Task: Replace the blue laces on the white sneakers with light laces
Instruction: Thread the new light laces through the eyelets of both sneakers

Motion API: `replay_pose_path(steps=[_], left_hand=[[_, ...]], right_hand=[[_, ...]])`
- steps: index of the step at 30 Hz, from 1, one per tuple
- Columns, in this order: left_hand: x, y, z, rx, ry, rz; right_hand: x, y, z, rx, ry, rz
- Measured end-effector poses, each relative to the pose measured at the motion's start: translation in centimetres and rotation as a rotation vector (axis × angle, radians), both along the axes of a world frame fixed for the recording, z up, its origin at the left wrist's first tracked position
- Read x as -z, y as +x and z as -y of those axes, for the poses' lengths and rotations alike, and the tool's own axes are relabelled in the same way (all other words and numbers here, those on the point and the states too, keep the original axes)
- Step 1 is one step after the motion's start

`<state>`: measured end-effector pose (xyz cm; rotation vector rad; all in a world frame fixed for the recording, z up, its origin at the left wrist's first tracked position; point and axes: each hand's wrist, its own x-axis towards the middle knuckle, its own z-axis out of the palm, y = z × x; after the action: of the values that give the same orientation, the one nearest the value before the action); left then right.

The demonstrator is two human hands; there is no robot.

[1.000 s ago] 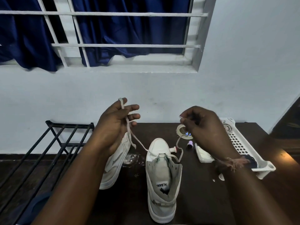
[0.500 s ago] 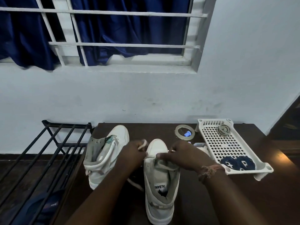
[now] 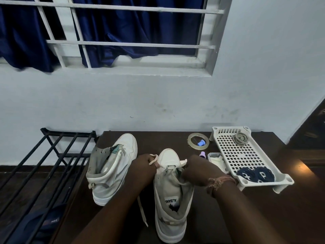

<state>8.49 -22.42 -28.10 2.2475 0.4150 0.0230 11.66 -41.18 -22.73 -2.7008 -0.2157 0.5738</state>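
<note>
— On the dark table (image 3: 202, 217), right in front of the person, stands the sneaker (image 3: 173, 199) being worked on, toe to the wall. Both hands are down at its lowest eyelets.

— What are the fingers doing?

— The left hand (image 3: 143, 167) is closed around one run of the light lace (image 3: 153, 159), a loop of it showing above the knuckles. The right hand (image 3: 197, 170) is curled on the other run near its tip. More of that lace trails down the table beside the shoe.

— How will it handle?

— Soft and limp, I'd judge, and light; it won't push through a hole unless pinched right behind the stiff tip. The shoe looks light enough to slide when tugged.

— And the second sneaker (image 3: 112, 166)?

— Just left, unlaced, its tongue flopped open. The blue laces (image 3: 255, 174) lie coiled in the white tray (image 3: 228, 132).

— Anything you can't see?

— The eyelets themselves, under the hands, and the fingertips. Which hole comes next, I can't tell.
</note>
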Motion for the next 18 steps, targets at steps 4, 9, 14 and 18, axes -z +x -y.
replay_pose_path(steps=[4, 9, 14, 18], left_hand=[[-0.5, -0.1, -0.3, -0.023, -0.137, -0.023], [-4.2, -0.5, -0.8, -0.198, -0.504, -0.019], [-12.1, 0.8, -0.1, -0.167, -1.063, 0.001], [-19.2, 0.9, 1.4, -0.117, -1.323, -0.083]], right_hand=[[0.3, 0.5, 0.2, 0.022, 0.019, -0.019], [-2.7, 0.7, 1.5, 0.17, 0.351, 0.054], [-10.2, 0.3, 1.4, 0.365, 0.807, 0.426], [-17.6, 0.0, 1.2, 0.352, 0.826, 0.628]])
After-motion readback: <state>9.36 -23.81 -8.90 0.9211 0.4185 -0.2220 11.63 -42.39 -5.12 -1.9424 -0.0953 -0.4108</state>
